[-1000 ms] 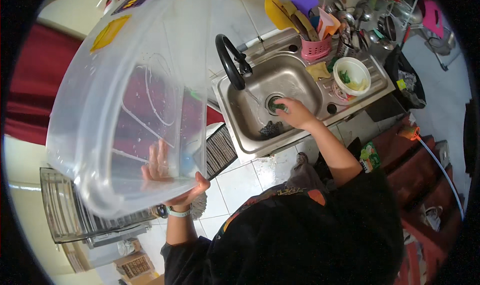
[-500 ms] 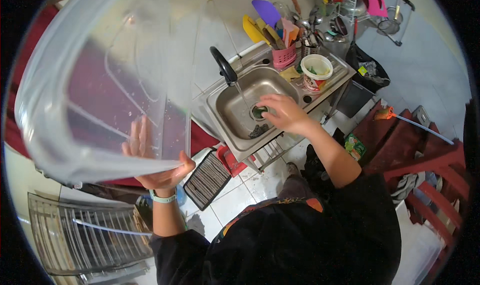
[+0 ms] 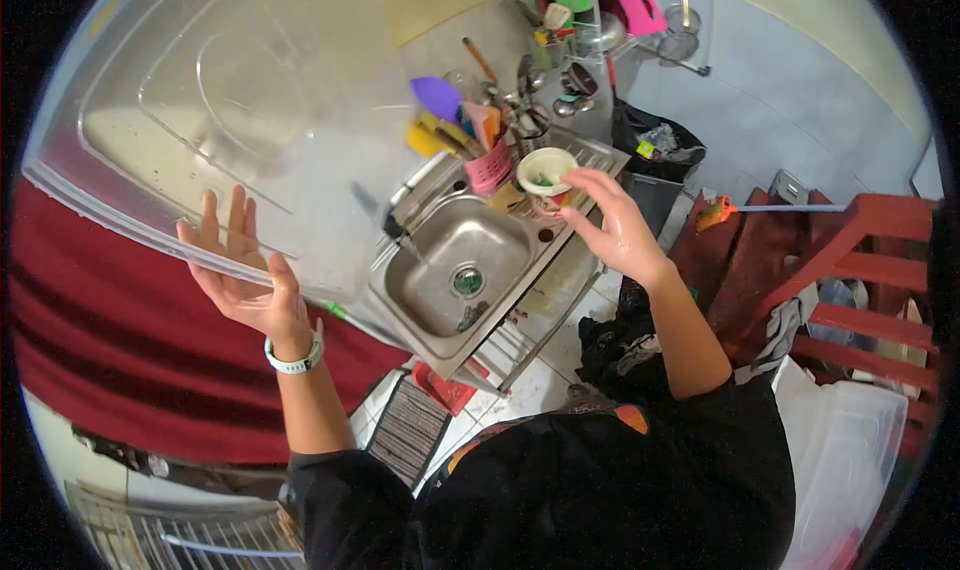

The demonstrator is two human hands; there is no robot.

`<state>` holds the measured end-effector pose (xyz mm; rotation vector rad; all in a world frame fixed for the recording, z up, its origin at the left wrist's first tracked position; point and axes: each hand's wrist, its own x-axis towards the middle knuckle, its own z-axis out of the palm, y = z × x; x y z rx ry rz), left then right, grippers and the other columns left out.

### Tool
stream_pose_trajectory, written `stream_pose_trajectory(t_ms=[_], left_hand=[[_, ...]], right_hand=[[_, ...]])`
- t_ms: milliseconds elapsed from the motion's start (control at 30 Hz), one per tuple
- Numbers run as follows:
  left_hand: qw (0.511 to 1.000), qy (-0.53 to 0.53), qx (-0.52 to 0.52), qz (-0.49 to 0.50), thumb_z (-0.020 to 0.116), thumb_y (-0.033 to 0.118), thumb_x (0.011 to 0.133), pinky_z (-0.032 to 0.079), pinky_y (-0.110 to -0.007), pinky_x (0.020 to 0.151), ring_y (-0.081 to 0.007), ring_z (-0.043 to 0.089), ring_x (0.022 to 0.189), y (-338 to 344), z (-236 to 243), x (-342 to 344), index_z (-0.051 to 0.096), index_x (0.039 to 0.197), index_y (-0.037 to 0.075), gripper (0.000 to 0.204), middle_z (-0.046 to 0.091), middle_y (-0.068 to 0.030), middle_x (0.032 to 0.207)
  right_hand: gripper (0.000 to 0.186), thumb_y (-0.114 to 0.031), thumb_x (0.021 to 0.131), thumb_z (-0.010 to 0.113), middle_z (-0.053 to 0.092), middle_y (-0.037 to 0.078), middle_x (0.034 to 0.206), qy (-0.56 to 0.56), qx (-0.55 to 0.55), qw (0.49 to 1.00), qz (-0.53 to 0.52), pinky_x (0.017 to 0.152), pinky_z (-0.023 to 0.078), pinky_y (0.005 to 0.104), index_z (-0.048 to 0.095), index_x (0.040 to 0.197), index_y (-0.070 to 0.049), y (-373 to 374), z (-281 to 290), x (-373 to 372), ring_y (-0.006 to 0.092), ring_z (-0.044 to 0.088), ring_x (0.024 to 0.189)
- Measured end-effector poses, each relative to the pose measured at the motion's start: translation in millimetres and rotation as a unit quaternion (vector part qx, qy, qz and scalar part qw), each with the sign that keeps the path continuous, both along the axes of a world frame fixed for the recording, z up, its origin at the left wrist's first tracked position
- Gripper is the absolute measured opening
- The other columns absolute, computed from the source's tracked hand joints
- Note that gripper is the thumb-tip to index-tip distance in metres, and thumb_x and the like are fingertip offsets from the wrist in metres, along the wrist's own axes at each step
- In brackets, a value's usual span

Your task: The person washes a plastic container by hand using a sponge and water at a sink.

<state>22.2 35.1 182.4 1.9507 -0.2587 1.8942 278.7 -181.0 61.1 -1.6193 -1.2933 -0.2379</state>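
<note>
A large clear plastic lid (image 3: 215, 120), with ridges and water droplets, is tilted up at the upper left. My left hand (image 3: 250, 295) grips its lower edge, fingers seen through the plastic behind and thumb in front. Fingers apart and wet, my right hand (image 3: 622, 232) holds nothing; it hovers right of the sink, nearest in view to a white tub (image 3: 543, 203) with something green inside. Below, the steel sink (image 3: 485, 238) has green stuff (image 3: 467, 282) at its drain and a dark scouring pad (image 3: 472, 317) beside it. The black faucet (image 3: 394, 227) is partly seen through the lid.
A pink utensil basket (image 3: 488, 168) stands behind the sink. To the right are a black-lined bin (image 3: 655, 155), a red wooden railing (image 3: 860, 290) and an orange-headed brush (image 3: 715, 215). A red curtain (image 3: 150, 360) hangs at left; a striped mat (image 3: 410, 428) lies on the floor.
The lid has tilted away and upward with my left hand. My right hand has moved away from the sink basin, up and to the right. The view has shifted right.
</note>
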Motion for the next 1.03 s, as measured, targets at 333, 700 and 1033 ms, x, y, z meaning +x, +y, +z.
stream_pose_trajectory(t_ms=[333, 700, 1033], left_hand=[[0.835, 0.068, -0.251, -0.485, 0.060, 0.029, 0.060, 0.020, -0.053, 0.103, -0.0445, 0.029, 0.124, -74, -73, 168, 0.014, 0.139, 0.002, 0.095, 0.024, -0.0260, 0.136], [0.636, 0.507, -0.033, -0.580, 0.071, 0.032, 0.068, 0.020, -0.048, 0.104, -0.0349, 0.026, 0.129, -247, -132, 211, -0.002, 0.142, 0.011, 0.106, 0.025, -0.0196, 0.141], [0.516, 0.556, 0.124, -0.640, 0.070, 0.026, 0.075, 0.021, -0.037, 0.105, -0.0240, 0.034, 0.126, -302, -153, 224, 0.002, 0.141, 0.005, 0.097, 0.034, -0.0141, 0.138]], right_hand=[[0.053, -0.028, 0.084, 0.060, 0.052, 0.020, 0.114, 0.018, 0.149, 0.958, -0.245, 0.085, 0.043, 0.0404, 0.038, 0.125, -0.003, -114, 21, 49, 0.0329, 0.052, 0.103], [0.025, -0.016, 0.087, 0.055, 0.066, 0.012, 0.085, -0.075, 0.068, 0.696, -0.711, 0.064, 0.048, 0.0278, 0.050, 0.110, -0.006, -368, 63, -94, 0.0167, 0.065, 0.073], [0.030, -0.017, 0.091, 0.051, 0.063, 0.009, 0.101, -0.116, -0.002, 0.520, -0.846, 0.063, 0.054, 0.0303, 0.049, 0.121, -0.011, -446, 188, -241, 0.0205, 0.064, 0.082]])
